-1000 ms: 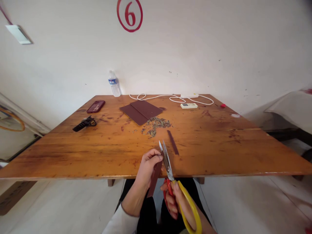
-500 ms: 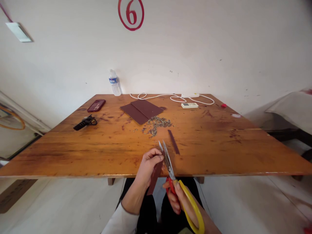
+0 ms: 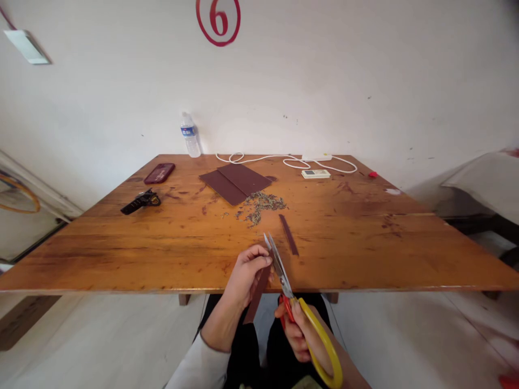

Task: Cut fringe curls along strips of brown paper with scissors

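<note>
Left hand [image 3: 246, 273]: fingers pinched on dark brown strip [image 3: 258, 289], thumb on top edge.
Right hand [image 3: 302, 335]: fingers curled through handles of yellow-and-red scissors [image 3: 302, 310]; blades slightly parted beside strip's upper end.
Strip location: held in air at near edge of wooden table [image 3: 365, 243], hanging down toward lap.
Handling estimate: thin, light, flexible; likely sags if gripped far from cut. Best hold near top, close to blades.
On table: cut strip [image 3: 288, 234], pile of clippings [image 3: 261, 204], brown sheets [image 3: 235, 182].
Change from 0.5 s back: hands and scissors almost unchanged; right hand marginally lower.
</note>
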{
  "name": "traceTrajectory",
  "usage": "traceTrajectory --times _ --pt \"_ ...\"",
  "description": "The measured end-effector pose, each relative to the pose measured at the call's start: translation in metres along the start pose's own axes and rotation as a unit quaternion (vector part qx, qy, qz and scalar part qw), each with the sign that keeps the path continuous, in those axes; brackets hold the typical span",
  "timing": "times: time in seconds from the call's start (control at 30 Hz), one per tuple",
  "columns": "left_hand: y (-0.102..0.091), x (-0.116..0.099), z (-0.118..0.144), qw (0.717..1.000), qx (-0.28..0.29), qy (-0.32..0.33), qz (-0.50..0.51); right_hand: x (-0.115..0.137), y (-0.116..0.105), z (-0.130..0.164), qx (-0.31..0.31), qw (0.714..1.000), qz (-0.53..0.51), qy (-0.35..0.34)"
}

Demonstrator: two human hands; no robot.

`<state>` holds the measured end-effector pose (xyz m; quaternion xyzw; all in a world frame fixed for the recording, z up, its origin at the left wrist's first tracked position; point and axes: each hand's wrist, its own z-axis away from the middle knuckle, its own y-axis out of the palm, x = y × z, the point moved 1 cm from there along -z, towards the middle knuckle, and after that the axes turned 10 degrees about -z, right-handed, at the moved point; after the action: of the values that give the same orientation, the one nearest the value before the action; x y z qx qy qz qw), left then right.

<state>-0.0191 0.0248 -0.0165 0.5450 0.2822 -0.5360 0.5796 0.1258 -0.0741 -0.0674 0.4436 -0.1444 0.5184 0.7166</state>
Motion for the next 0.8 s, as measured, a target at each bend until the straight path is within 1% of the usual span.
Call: traceTrajectory --times 0.1,0.17,0.23,0.3,0.33,0.4,0.53,0.63,0.73,0.8 --pt "0.000 0.000 0.000 1.000 0.003 -0.003 -0.001 -0.002 -0.002 -0.001 -0.016 1.000 0.013 0.007" --pt "0.000 0.001 0.000 1.000 0.006 -0.002 0.001 -0.006 -0.005 -0.004 -0.005 1.000 0.017 -0.006" --pt "0.000 0.002 0.000 1.000 0.010 0.004 0.005 -0.013 -0.010 -0.008 0.010 0.999 0.016 -0.051" --pt "0.001 0.002 0.000 1.000 0.013 0.008 0.003 -0.021 -0.015 -0.013 0.009 0.993 0.009 -0.114" --pt "0.001 0.002 0.000 1.000 0.014 0.009 0.002 -0.024 -0.018 -0.015 0.013 0.991 0.011 -0.132" --pt "0.002 0.001 0.000 1.000 0.014 0.008 0.000 -0.026 -0.020 -0.017 0.013 0.990 0.023 -0.141" --pt "0.002 -0.002 0.000 1.000 0.014 0.005 0.003 -0.013 -0.015 -0.010 0.007 0.993 0.054 -0.103" --pt "0.002 -0.002 0.000 1.000 0.018 0.008 -0.002 -0.001 -0.008 0.000 0.007 0.997 0.045 -0.060" --pt "0.002 -0.002 0.000 1.000 0.017 0.009 -0.007 0.002 -0.005 0.004 0.002 0.999 0.023 -0.024" --pt "0.001 -0.001 0.000 1.000 0.016 0.005 -0.006 0.001 -0.003 0.005 -0.014 1.000 0.023 -0.010"
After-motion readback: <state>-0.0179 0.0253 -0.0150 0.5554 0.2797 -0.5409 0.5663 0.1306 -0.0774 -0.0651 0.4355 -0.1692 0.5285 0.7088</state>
